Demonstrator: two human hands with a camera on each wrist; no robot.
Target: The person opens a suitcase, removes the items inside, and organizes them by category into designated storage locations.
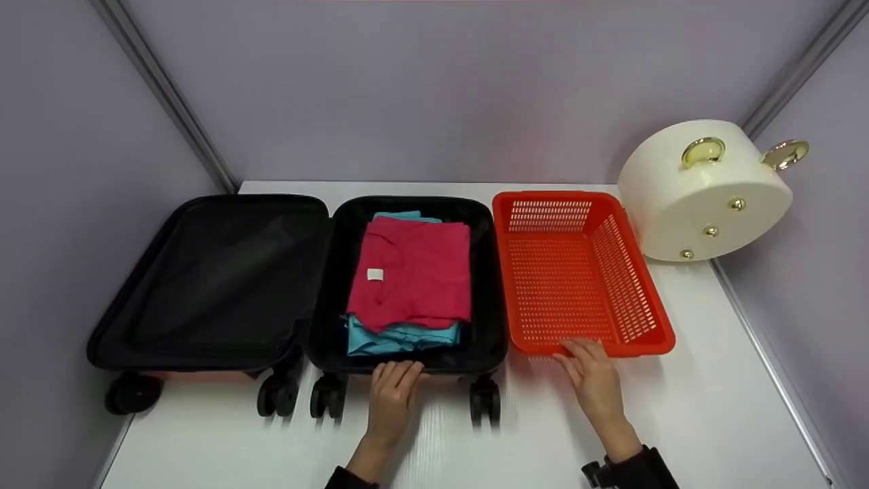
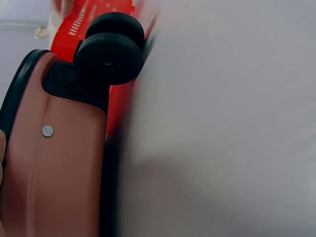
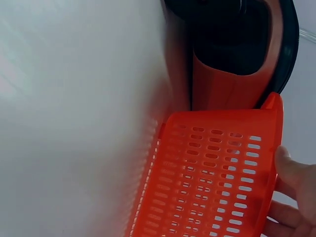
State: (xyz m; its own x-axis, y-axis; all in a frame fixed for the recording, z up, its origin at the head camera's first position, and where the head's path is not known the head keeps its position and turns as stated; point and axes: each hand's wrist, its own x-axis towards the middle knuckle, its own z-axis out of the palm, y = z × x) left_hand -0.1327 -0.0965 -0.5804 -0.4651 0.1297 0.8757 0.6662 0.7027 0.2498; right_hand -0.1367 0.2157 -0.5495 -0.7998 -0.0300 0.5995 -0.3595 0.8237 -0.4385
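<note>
An open suitcase with black lining and a pink shell lies in two halves. Its right half holds a folded pink-red garment on top of folded blue clothes. My left hand grips the near rim of that half, fingers over the edge; in the left wrist view only bits of it show beside the pink shell. My right hand pinches the near rim of a red plastic basket with nothing inside. The right wrist view shows the thumb on the outer wall and fingers over the rim.
The suitcase's left half lies flat to the left, bare black inside. Black wheels stick out toward me. A white round case with gold handles stands behind the basket at right. Grey panels enclose the white table.
</note>
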